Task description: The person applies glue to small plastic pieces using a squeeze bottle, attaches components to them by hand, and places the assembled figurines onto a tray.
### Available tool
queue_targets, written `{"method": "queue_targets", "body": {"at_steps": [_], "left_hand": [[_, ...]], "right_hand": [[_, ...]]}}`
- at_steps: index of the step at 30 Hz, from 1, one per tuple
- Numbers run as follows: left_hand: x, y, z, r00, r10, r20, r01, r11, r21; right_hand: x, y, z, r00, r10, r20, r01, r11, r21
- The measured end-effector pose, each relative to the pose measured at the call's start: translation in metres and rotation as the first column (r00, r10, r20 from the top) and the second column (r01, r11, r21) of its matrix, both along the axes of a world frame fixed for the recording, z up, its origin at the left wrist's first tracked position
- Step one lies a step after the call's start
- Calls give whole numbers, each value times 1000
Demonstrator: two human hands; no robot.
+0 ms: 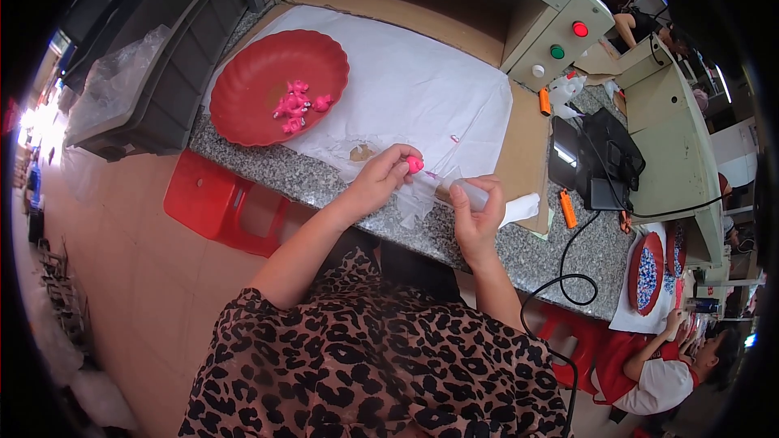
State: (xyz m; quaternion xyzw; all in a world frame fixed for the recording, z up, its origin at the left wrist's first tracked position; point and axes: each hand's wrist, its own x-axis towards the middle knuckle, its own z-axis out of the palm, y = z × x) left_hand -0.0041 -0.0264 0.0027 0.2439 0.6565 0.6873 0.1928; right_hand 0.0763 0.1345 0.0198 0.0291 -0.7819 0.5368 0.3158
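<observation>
Between the fingertips of my left hand (pixel 381 180) is a small bright pink piece (pixel 415 165). My right hand (pixel 479 223) is wrapped round a translucent squeeze bottle (pixel 471 190). Its thin nozzle (pixel 432 175) points left at the pink piece; whether the two touch I cannot tell. Both hands are over the front edge of the worktable. Beyond my left hand a red scalloped dish (pixel 243 85) holds several small pink figures (pixel 294 105). White paper (pixel 406 73), torn at its front edge, covers the table under the dish.
A grey crate (pixel 154 89) stands at the left, above a red stool (pixel 215 203). Two orange lighters (pixel 567 209), a black bag (pixel 608 150) and a looping black cable (pixel 580 277) lie at the right. A control panel (pixel 560 45) borders the far side. Another person (pixel 649 369) sits at lower right.
</observation>
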Motion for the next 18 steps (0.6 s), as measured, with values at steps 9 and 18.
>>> {"method": "queue_targets", "body": {"at_steps": [9,18], "left_hand": [[0,3,-8,999,-20,37,14,988,153],[1,5,-10,1000,6,-15,-4,993,119]], "right_hand": [[1,-4,-5,999,-19,28,21,998,-56],[2,-7,-8,1000,-29,-13,29,1000,-3]]}}
